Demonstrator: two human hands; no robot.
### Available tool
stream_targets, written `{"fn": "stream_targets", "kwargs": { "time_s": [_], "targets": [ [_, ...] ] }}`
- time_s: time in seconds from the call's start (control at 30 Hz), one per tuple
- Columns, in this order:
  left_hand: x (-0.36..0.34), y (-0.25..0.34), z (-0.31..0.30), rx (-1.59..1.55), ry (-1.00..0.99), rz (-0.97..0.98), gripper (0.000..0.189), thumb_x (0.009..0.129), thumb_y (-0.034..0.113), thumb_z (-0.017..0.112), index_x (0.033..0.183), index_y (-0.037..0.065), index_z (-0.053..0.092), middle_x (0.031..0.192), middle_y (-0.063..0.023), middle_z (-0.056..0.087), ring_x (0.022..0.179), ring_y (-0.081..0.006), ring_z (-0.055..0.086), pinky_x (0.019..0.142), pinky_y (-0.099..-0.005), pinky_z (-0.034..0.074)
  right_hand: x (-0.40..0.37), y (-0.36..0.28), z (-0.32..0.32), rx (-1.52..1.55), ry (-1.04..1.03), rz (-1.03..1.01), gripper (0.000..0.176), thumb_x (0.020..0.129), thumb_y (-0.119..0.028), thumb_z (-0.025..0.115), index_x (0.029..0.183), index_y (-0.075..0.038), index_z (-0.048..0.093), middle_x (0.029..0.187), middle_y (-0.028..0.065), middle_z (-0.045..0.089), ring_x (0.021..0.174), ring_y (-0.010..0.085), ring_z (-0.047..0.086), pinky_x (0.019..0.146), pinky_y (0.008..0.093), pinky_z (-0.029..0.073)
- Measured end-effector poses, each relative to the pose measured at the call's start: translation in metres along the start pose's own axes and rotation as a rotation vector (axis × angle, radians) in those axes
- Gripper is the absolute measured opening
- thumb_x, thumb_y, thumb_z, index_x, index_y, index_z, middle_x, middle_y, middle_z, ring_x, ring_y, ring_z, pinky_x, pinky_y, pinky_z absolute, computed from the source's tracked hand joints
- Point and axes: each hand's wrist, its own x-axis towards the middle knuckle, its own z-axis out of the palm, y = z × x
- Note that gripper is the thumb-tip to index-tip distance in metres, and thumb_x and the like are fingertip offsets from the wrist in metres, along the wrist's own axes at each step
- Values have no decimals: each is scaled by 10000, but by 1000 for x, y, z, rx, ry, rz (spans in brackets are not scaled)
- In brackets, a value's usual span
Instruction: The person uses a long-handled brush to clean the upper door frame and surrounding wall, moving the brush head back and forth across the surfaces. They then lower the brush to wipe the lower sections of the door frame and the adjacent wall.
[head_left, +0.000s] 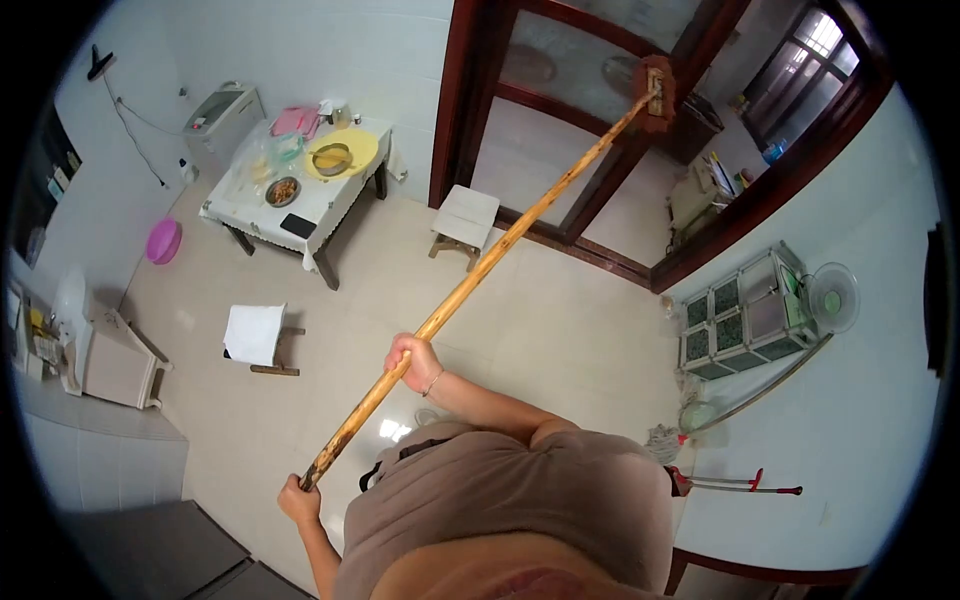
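A long wooden pole (500, 245) runs slantwise from the lower left to the upper right. Its far end carries a reddish-brown mop or brush head (656, 93), which overlaps the dark red frame of the glass sliding door (560, 70). Wrapped round the pole's darkened lower end is my left hand (299, 498). Higher up the pole, my right hand (414, 362) is closed round it, with a bracelet at the wrist.
Upper left stands a table (255, 225) with bowls and a phone. Two stools, one (466, 215) near the door and one (255, 335) left of the pole, stand on the tiles. A rack (745, 310) and crutches (745, 485) are at right.
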Motion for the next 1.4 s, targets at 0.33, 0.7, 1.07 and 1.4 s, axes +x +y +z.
{"fn": "stream_targets", "kwargs": {
  "time_s": [0.33,0.7,1.07,1.4],
  "targets": [
    [-13,-61,-30,73,92,-43,144,625,111,648,625,39,523,579,-182,560,552,-400,548,511,-464,431,20,56,57,-12,-119,119,105,722,-58,464,629,-84,424,555,51,421,527,216,471,596,372,425],
    [-44,-77,-91,97,93,-276,151,603,95,667,616,21,536,560,-189,558,528,-384,553,491,-444,416,37,115,123,-23,-229,244,142,714,-78,497,586,-75,436,530,65,424,485,222,466,537,385,434],
    [-15,-82,-71,86,65,-94,148,597,106,668,617,30,542,574,-179,569,535,-382,556,485,-440,423,29,89,68,88,-146,182,182,715,-97,492,549,-87,419,534,67,423,507,231,470,570,398,428],
    [-24,-53,-31,19,30,-47,137,574,110,658,621,28,560,581,-183,581,544,-367,576,509,-420,455,9,66,12,91,-8,212,162,703,-67,471,560,-97,400,546,59,408,538,220,448,623,382,408]
  ]
}}
